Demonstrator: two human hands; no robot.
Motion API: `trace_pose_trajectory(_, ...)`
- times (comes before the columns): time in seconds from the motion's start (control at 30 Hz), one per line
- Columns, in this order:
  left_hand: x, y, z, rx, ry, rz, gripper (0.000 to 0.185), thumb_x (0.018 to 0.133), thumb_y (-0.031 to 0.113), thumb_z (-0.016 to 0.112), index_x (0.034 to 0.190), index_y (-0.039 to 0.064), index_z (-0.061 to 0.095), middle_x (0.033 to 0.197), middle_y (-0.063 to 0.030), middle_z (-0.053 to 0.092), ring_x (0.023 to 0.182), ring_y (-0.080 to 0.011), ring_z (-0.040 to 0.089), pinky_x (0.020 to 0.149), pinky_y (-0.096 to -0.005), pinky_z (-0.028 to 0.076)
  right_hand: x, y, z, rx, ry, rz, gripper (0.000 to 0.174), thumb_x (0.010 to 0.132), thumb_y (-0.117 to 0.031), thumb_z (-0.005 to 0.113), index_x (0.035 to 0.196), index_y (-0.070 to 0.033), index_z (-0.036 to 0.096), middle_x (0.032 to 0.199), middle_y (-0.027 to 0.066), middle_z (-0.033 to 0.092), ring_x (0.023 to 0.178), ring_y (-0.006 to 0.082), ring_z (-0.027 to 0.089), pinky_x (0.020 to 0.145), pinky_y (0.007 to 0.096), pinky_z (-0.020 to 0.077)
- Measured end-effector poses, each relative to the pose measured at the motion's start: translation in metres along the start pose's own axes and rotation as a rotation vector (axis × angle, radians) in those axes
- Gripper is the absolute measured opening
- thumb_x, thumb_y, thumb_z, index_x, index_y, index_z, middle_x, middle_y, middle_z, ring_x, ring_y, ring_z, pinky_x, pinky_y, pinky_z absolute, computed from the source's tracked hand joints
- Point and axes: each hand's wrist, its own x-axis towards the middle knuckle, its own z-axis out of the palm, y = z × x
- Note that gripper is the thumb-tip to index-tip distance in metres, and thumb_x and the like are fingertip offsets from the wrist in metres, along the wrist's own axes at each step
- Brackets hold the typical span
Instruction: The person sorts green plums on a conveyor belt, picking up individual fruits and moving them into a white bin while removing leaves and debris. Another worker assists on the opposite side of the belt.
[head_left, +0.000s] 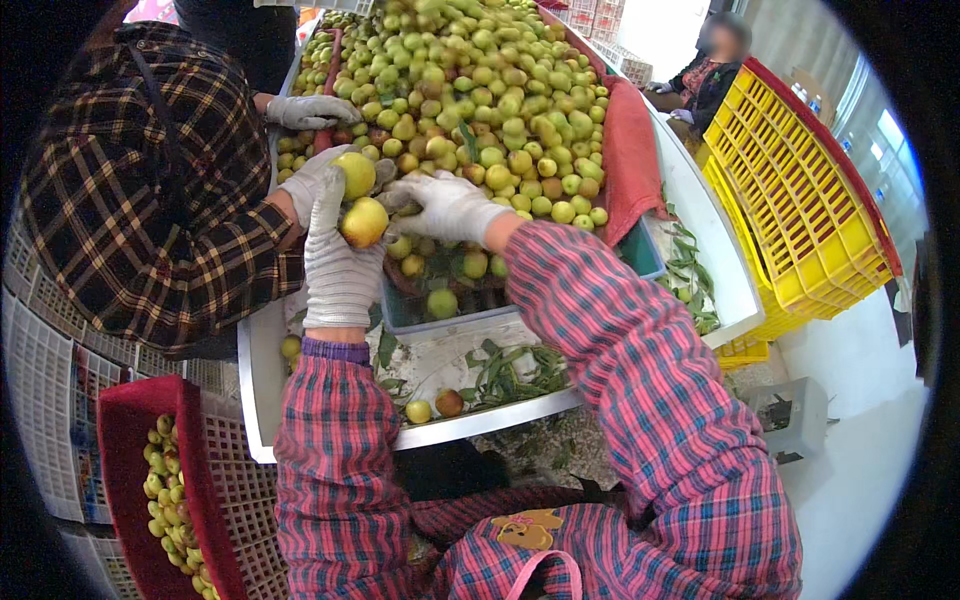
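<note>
My left hand (341, 262), in a ribbed white glove, is raised above the near end of the sorting table. It holds two fruits: a yellow-green fruit (356, 175) on top and a yellow fruit with a reddish blush (365, 223) below it. Close to its right is my right hand (450, 210), gloved too, its soiled fingertips pointing towards the left. Whether those curled fingers grip a fruit is hidden. Beyond both hands rises a large heap of small green and blushed fruits (510, 97). Under them sits a blue-rimmed plastic bin (450, 324) with some fruits inside.
At left, a co-worker in a plaid shirt (150, 202) reaches in with gloved hands (311, 112). Loose leaves (517, 375) and two fruits lie along the white table rim (480, 427). A red-lined crate (150, 397) stands lower left, yellow crates (802, 195) right. Another person (712, 82) sits behind.
</note>
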Motion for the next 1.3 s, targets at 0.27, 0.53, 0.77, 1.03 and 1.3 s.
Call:
trace_pose_trajectory(0.27, -0.032, 0.023, 0.012, 0.174, -0.125, 0.203, 0.049, 0.096, 0.037, 0.059, 0.133, 0.005, 0.052, 0.114, -0.0105, 0.065, 0.089, -0.0183, 0.066, 0.070, -0.0253, 0.053, -0.108, 0.033, -0.035, -0.096, -0.102, -0.039, 0.062, 0.080, -0.048, 0.065, 0.130, -0.013, 0.057, 0.129, 0.0118, 0.058, 0.123, 0.0309, 0.051, 0.104, 0.0409, 0.0397)
trace_pose_trajectory(0.53, -0.191, 0.149, -0.042, 0.780, 0.397, 0.700, 0.056, 0.094, 0.038, 0.062, 0.138, 0.007, 0.048, 0.128, -0.0103, 0.058, 0.104, -0.0190, 0.060, 0.092, -0.0332, 0.050, -0.168, 0.081, -0.061, 0.092, -0.266, 0.146, 0.040, 0.091, -0.041, 0.052, 0.117, -0.014, 0.067, 0.117, 0.0113, 0.067, 0.102, 0.0323, 0.065, 0.092, 0.0403, 0.0487)
trace_pose_trajectory(0.77, -0.334, 0.301, -0.152, 1.270, 0.996, 0.551, 0.054, 0.091, 0.036, 0.065, 0.134, 0.006, 0.051, 0.123, -0.0089, 0.056, 0.109, -0.0238, 0.054, 0.093, -0.0368, 0.047, -0.168, 0.116, -0.072, 0.092, 0.426, 0.446, 0.055, 0.089, -0.042, 0.055, 0.134, -0.010, 0.055, 0.133, 0.0144, 0.057, 0.123, 0.0306, 0.055, 0.105, 0.0382, 0.0422)
trace_pose_trajectory(1.03, -0.376, 0.312, -0.243, 1.341, 1.213, 0.009, 0.044, 0.092, 0.031, 0.062, 0.127, 0.006, 0.054, 0.113, -0.0084, 0.059, 0.102, -0.0239, 0.055, 0.091, -0.0366, 0.047, -0.147, 0.091, -0.078, 0.193, -0.141, 0.300, 0.073, 0.079, -0.051, 0.061, 0.140, -0.014, 0.048, 0.132, 0.0185, 0.058, 0.120, 0.0342, 0.056, 0.101, 0.0422, 0.0439)
trace_pose_trajectory(1.3, -0.267, 0.228, -0.078, 1.519, 0.745, 0.483, 0.042, 0.099, 0.025, 0.054, 0.133, 0.001, 0.054, 0.130, -0.0104, 0.058, 0.116, -0.0201, 0.053, 0.104, -0.0340, 0.039, -0.130, 0.124, -0.066, 0.184, 0.480, 0.492, 0.043, 0.085, -0.041, 0.054, 0.116, -0.014, 0.066, 0.115, 0.0139, 0.067, 0.109, 0.0338, 0.062, 0.096, 0.0443, 0.0474)
